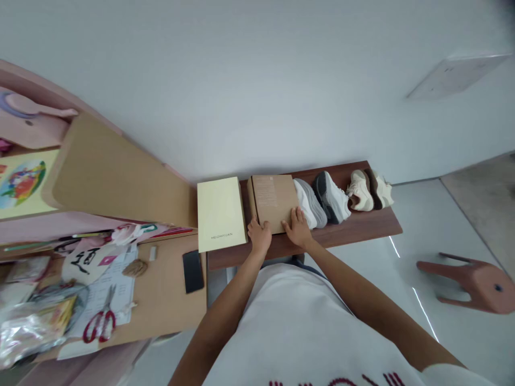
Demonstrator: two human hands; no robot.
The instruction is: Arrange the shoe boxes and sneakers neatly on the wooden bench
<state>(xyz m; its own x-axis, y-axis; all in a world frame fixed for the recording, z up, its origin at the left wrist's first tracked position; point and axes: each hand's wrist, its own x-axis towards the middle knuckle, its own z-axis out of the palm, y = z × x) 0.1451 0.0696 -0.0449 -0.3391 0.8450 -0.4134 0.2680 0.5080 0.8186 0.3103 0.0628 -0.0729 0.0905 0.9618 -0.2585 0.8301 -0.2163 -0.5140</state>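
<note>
A brown cardboard box (273, 201) stands on a dark wooden shelf (354, 228). My left hand (259, 236) grips the box's near left corner with curled fingers. My right hand (298, 228) lies on its near right edge, fingers spread over the lid. A pale yellow box (220, 213) sits just left of the brown one. To the right of the brown box, a grey-and-white sneaker pair (322, 201) and a cream pair (369, 190) are lined up along the shelf.
A light wooden desk (164, 300) at left carries a black phone (192, 271), red-handled scissors (100, 321), papers and plastic bags. A reddish stool (475, 281) lies tipped on the white floor at right. A white wall rises behind the shelf.
</note>
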